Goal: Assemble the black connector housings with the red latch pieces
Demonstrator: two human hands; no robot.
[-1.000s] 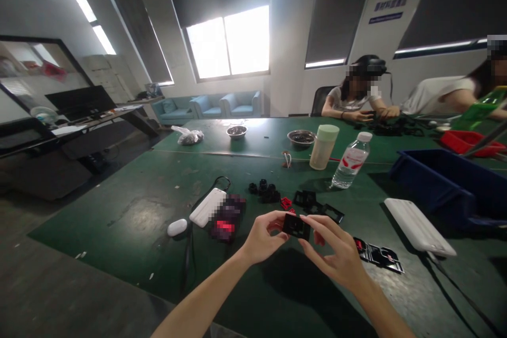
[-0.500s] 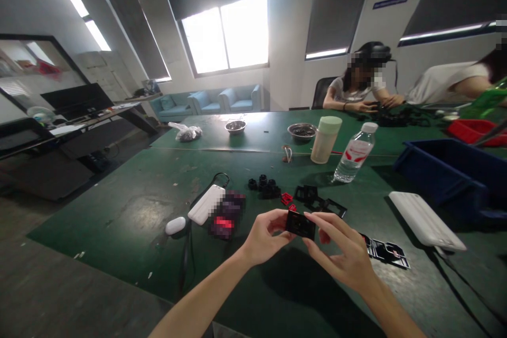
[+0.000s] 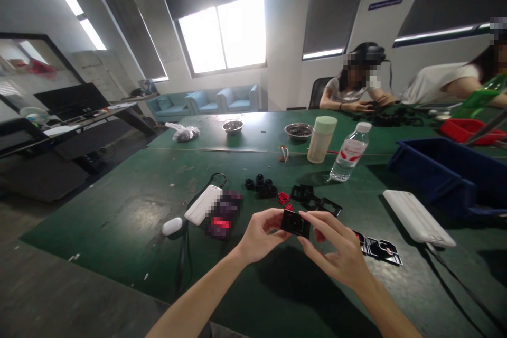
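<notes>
Between my two hands, above the near part of the green table (image 3: 130, 232), is a small flat black rectangular piece (image 3: 295, 223). My left hand (image 3: 259, 235) pinches its left end between thumb and fingers. At the top and right edge, fingertips of my right hand (image 3: 336, 248) are closed on it, the thumb lower down. Just beyond lie small red clips or frames (image 3: 283, 198), black square frames (image 3: 331, 207) and several chunky black parts (image 3: 260, 185). Beside my right wrist are glossy black flat pieces (image 3: 382, 250).
To the left lie a white power bank (image 3: 204, 206), a blurred-out dark item (image 3: 224, 216) and a white earbud case (image 3: 172, 226). A water bottle (image 3: 350, 153), pale tumbler (image 3: 322, 140), metal bowls (image 3: 299, 131) and a blue bin (image 3: 435, 179) stand farther off. Another person (image 3: 356, 84) sits opposite.
The whole view has shifted a little, so things appear slightly farther left. Both hands keep their grip on the black piece, with only a slight change in its angle.
</notes>
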